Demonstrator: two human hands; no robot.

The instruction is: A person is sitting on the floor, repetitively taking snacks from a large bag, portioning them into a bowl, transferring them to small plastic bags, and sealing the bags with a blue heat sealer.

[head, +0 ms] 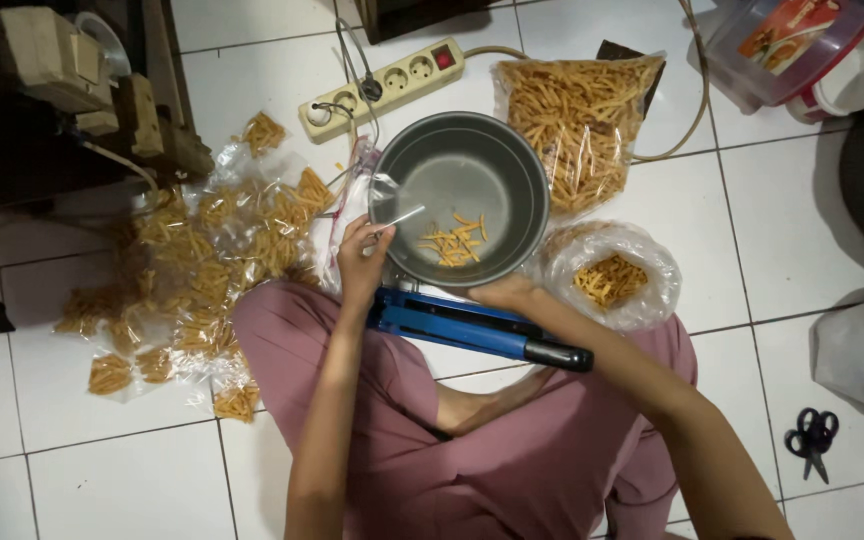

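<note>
On the left of the white tiled floor (102, 470) lies a heap of small clear packets (192, 270) filled with orange snack sticks, spread from beside the dark furniture to the person's knee. A white power strip (384, 88) lies above it, near the top of the floor.

The left hand (362, 262) is at the left rim of a grey metal pot (462, 195), its grip closed, fingers pinched on a small clear bag (392, 215) held over the rim. A few loose snack sticks (454, 242) lie on the bottom of the pot.

A blue bag sealer (472, 328) with a black handle rests across the person's lap, just below the pot. The right hand (504, 292) lies at the near rim of the pot, touching it; how far its grip is closed cannot be told.

To the right of the pot are a large full bag of sticks (577, 120) and an open bag (612, 275) with a small pile inside. Far right, black scissors (812, 438) lie on the floor.
</note>
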